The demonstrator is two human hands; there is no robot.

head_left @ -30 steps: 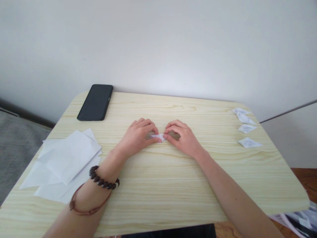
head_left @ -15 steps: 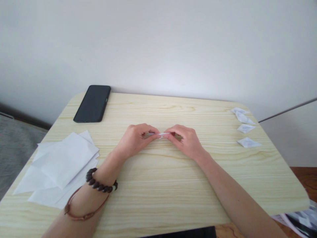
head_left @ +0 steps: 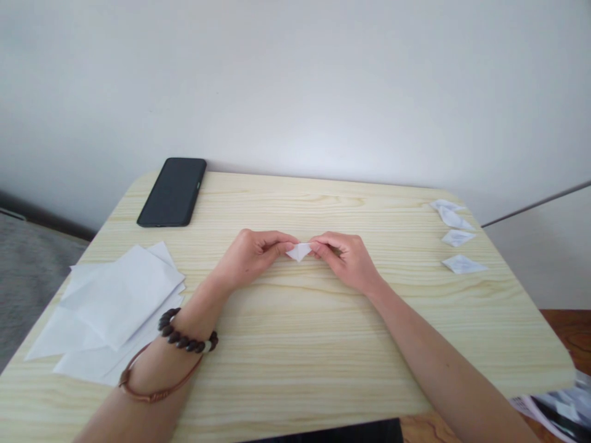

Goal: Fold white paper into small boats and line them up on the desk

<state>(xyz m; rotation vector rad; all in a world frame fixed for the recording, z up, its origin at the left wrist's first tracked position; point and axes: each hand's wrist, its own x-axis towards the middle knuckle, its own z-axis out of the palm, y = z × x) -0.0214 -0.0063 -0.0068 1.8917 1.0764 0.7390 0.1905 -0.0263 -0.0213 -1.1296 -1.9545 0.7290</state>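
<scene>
Between my two hands is a small piece of folded white paper (head_left: 299, 251), its lower point facing me and a crease running down its middle. My left hand (head_left: 258, 255) pinches its left side between thumb and fingers. On the other side, the thumb and fingers of my right hand (head_left: 344, 255) grip the right end. The fingertips cover both ends of the paper. Both hands are over the middle of the wooden table (head_left: 300, 344). A beaded bracelet (head_left: 184, 341) and a brown cord bracelet (head_left: 154, 394) circle my left wrist and forearm.
Loose white paper sheets (head_left: 122, 298) lie overlapping at the left. Behind them rests a black phone (head_left: 173, 192). Several small folded paper pieces (head_left: 463, 264) form a column near the right edge. A white wall (head_left: 295, 92) stands behind the table, and a black object (head_left: 332, 432) shows at the front edge.
The folded paper has turned from nearly edge-on to showing its broad, pointed face towards me. Both hands keep their pinch, with the thumbs slightly higher.
</scene>
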